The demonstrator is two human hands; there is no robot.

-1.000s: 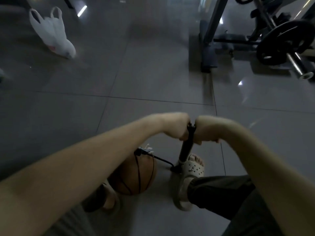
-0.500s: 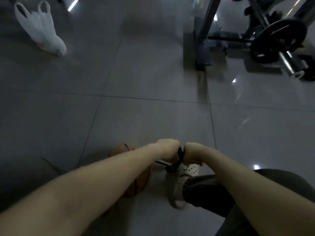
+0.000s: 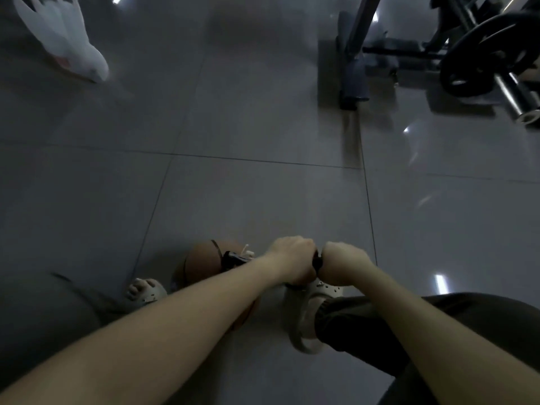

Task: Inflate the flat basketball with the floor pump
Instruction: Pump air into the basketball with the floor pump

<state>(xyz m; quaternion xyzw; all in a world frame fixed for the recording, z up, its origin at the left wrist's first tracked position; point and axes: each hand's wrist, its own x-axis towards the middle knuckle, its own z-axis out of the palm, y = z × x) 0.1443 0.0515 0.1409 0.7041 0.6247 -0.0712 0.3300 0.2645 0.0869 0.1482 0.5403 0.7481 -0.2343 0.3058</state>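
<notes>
An orange-brown basketball [image 3: 201,260] lies on the grey tiled floor between my feet, partly hidden by my left forearm. A black hose connector [image 3: 232,259] sits on top of it. My left hand [image 3: 292,258] and my right hand [image 3: 343,261] are both shut on the black pump handle [image 3: 317,261], low down just above my right foot. The pump's barrel and base are hidden under my hands.
My feet wear pale clogs, one at the left [image 3: 146,292] and one at the right [image 3: 304,311]. A white plastic bag [image 3: 62,39] lies far left. A barbell with a black weight plate [image 3: 479,54] and a metal rack post [image 3: 355,71] stand far right.
Both hands pushed the pump handle down from well above the foot to just over it. The view tilted so the ball now sits higher in the frame.
</notes>
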